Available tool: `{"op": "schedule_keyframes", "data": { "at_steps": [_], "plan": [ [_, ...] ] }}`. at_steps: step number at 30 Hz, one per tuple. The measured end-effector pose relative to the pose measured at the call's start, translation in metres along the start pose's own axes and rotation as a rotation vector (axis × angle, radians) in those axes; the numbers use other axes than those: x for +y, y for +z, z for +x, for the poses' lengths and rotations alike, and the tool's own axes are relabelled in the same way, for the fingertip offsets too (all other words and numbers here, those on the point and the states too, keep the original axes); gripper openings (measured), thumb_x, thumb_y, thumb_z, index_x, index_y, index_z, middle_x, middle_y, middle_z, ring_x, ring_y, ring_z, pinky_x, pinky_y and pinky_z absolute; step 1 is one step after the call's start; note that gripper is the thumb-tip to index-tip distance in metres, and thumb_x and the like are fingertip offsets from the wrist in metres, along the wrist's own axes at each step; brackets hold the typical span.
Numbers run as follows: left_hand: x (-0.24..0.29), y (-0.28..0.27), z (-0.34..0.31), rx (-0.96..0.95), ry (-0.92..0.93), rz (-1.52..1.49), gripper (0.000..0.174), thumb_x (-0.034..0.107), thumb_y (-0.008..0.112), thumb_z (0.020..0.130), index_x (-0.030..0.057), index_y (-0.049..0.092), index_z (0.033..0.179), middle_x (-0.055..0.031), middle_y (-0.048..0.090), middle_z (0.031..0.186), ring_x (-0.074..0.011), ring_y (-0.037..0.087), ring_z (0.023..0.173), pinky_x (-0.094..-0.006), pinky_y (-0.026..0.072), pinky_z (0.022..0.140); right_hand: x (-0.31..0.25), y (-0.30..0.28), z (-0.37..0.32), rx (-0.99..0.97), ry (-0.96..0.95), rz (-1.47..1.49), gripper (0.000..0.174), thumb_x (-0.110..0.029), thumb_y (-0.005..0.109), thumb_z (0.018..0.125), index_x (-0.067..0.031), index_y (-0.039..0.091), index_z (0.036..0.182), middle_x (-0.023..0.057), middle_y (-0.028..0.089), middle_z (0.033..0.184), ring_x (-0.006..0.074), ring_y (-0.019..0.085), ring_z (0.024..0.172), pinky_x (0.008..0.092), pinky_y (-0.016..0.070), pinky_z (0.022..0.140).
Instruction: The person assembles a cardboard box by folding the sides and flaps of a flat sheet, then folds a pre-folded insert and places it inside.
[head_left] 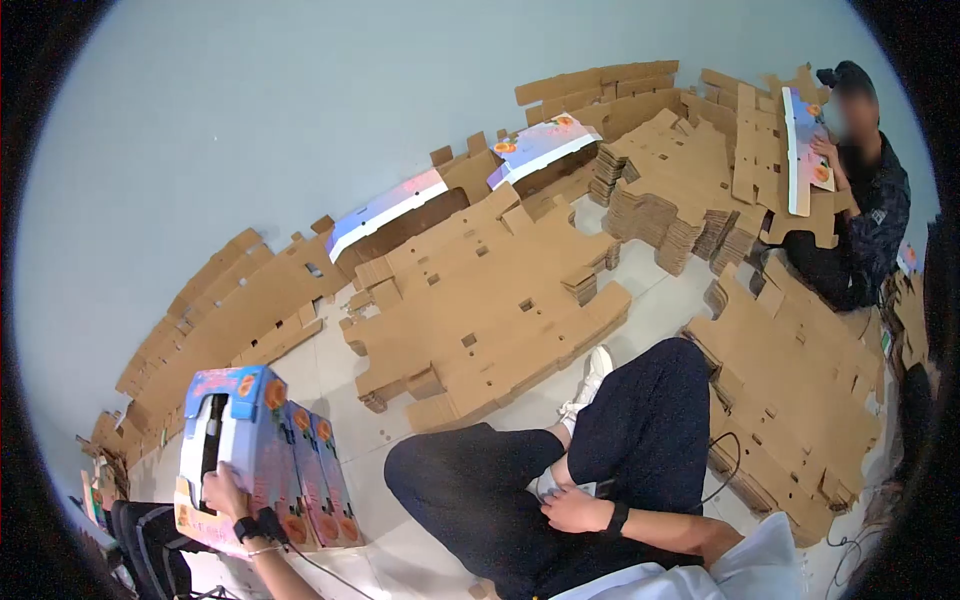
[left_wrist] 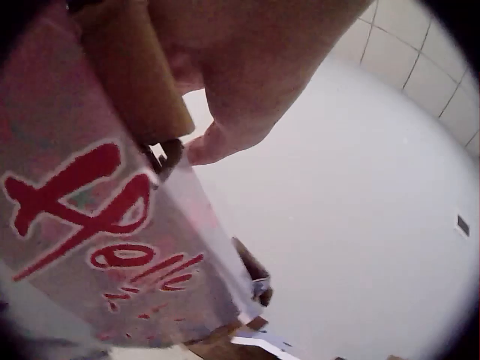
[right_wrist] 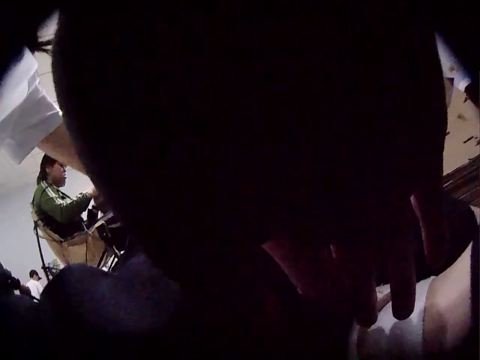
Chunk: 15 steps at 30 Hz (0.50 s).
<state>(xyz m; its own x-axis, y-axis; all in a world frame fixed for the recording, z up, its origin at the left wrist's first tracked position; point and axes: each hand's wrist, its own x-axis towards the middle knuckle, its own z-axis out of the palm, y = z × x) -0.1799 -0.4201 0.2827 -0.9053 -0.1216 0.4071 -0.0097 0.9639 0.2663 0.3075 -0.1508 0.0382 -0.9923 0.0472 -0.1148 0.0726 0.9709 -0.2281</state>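
Note:
My left hand (head_left: pixel 226 492) grips the edge of a blue and pink printed carton (head_left: pixel 262 440) at the lower left, beside its long dark opening. In the left wrist view, the thumb of the left hand (left_wrist: pixel 255 67) lies at the carton's edge next to a brown cardboard flap (left_wrist: pixel 142 75), and the other fingers are partly hidden. Red lettering marks the printed side (left_wrist: pixel 120 202) there. My right hand (head_left: pixel 575 510) rests over my ankle between my bent legs. Its fingers hang loosely in the dark right wrist view, above a white shoe (right_wrist: pixel 397 322).
More printed cartons (head_left: pixel 325 470) stand right beside the gripped one. Stacks of flat brown cardboard (head_left: pixel 480 290) cover the floor ahead, with another stack (head_left: pixel 800 390) to the right. Cardboard sheets (head_left: pixel 240 300) lean along the wall. A person (head_left: pixel 875 200) sits at the far right holding a printed piece (head_left: pixel 800 150).

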Motion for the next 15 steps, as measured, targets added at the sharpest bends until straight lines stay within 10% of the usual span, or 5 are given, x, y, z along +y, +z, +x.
{"op": "schedule_keyframes", "data": {
  "at_steps": [4,12,15],
  "plan": [
    [0.057,0.004,-0.032,0.150,0.260,-0.229,0.042,0.042,0.061,0.079,0.0011,0.064,0.087,-0.0217,0.066,0.086,-0.0404,0.061,0.084,-0.0505,0.0444,0.078,0.017,-0.024,-0.003,-0.169,-0.061,0.140,0.032,-0.029,0.053,0.088,-0.0065,0.059,0.110,0.0121,0.061,0.102,0.0297,0.059,0.098,0.0389,0.0465,0.083],
    [0.256,0.016,-0.116,-0.178,0.519,-0.943,0.036,0.031,0.062,0.087,-0.0047,0.061,0.091,-0.0199,0.064,0.088,-0.0271,0.059,0.084,-0.0374,0.0435,0.079,0.061,-0.179,0.020,0.385,0.059,0.873,0.041,-0.025,0.051,0.095,-0.0057,0.048,0.131,0.0110,0.053,0.129,0.0221,0.056,0.113,0.0359,0.0466,0.090],
    [0.334,0.044,-0.186,-0.202,0.506,-0.952,0.039,0.034,0.064,0.086,-0.0029,0.062,0.096,-0.0216,0.062,0.092,-0.0341,0.058,0.088,-0.0445,0.0427,0.082,0.095,-0.212,0.050,0.739,0.080,1.217,0.053,-0.028,0.049,0.095,-0.0054,0.033,0.141,0.0144,0.048,0.135,0.0224,0.047,0.124,0.0322,0.0384,0.100]
  ]
}}
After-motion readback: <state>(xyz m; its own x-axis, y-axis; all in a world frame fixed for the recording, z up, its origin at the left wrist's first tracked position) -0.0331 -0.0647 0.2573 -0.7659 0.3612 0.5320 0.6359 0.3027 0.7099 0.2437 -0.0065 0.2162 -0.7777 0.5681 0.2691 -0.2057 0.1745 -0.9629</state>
